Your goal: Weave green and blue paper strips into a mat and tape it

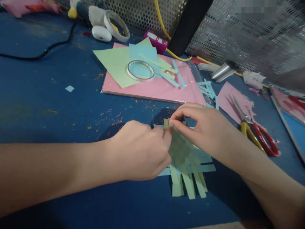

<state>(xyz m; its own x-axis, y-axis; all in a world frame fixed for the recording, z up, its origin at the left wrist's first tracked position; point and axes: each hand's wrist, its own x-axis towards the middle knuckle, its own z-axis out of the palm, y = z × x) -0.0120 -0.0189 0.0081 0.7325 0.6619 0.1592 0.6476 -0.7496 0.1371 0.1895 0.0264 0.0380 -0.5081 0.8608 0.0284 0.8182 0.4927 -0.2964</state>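
Note:
A mat of woven green and blue paper strips [182, 152] lies on the blue table, its loose green ends pointing toward me and blue ends out to the sides. My left hand [143, 149] is closed over the mat's left side, its fingers curled at the upper left edge. My right hand [195, 122] comes from the right, thumb and index fingertip pinched together at the top end of a green strip, close to my left fingertips. What lies under my left fingers is hidden.
Behind the hands, a pink paper pack [152, 92] carries green and blue sheets, cut strips and a tape roll [140, 70]. Scissors [258, 135] lie on pink paper to the right. A silver cylinder [224, 72], white case [101, 33] and larger tape roll [116, 26] stand farther back.

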